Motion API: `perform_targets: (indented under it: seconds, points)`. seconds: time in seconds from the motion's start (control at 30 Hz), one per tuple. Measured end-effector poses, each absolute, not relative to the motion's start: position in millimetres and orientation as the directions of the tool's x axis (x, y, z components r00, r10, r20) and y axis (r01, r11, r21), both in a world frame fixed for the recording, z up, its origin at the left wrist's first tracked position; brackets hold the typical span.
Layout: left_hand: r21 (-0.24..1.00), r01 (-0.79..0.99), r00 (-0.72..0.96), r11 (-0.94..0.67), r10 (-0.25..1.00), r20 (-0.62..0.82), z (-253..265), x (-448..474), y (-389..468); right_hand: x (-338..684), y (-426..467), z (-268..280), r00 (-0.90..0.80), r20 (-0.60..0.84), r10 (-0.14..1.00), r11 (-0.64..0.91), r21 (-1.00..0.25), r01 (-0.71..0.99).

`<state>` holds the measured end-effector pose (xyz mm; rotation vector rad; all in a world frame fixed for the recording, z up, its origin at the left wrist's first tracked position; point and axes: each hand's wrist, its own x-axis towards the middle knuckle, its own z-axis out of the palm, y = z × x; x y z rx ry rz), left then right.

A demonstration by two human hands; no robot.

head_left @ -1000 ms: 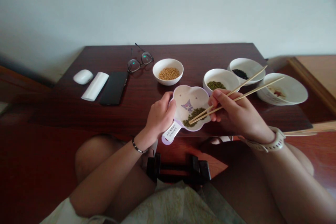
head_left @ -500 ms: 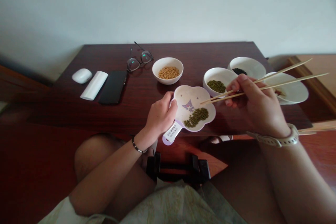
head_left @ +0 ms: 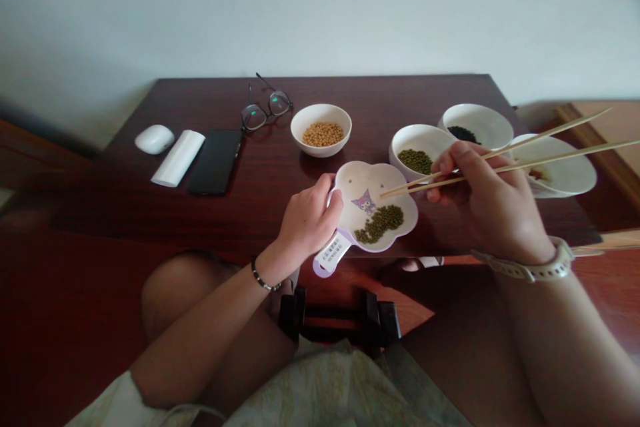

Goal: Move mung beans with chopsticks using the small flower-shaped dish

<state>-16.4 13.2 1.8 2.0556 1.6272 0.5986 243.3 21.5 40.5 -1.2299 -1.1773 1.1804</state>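
My left hand [head_left: 311, 217] is closed on the rim of a flower-shaped strainer scoop [head_left: 350, 185], white with a lilac edge and a cartoon figure inside. Its short handle [head_left: 333, 253] carries a printed label and points down-left. Green mung beans [head_left: 383, 221] lie in the scoop's near side. My right hand [head_left: 485, 193] grips a pair of wooden chopsticks [head_left: 420, 185]. Their tips hover over or touch the scoop's inside, above the beans; which of these I cannot tell. No bean shows between the tips. Behind the chopsticks stands a white bowl [head_left: 425, 133] with more mung beans.
A bowl of yellow soybeans [head_left: 323, 110] stands mid-table. At right are a bowl with black beans [head_left: 493, 123] and a bowl with brownish pieces [head_left: 570, 170]. Glasses [head_left: 267, 110], a black phone [head_left: 216, 161], a white box [head_left: 179, 159] and a white rounded case [head_left: 154, 139] lie left.
The scoop and my left hand have shifted slightly to the right. The chopsticks stay at nearly the same spot, and the whole view has tilted a little.
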Motion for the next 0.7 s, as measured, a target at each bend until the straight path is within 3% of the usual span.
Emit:
perform_targets:
  seconds: [0.33, 0.7]
  points:
    - [0.619, 0.763, 0.2, -0.186, 0.979, 0.047, 4.0, -16.3, 13.0, 236.7, 15.9, 36.6, -0.154, -0.014, 0.988, 0.027, -0.966, 0.257]
    - [0.624, 0.756, 0.21, -0.195, 0.976, 0.05, 3.2, -17.0, 12.3, 233.3, 13.7, 35.2, -0.245, -0.05, 0.968, 0.019, -0.962, 0.272]
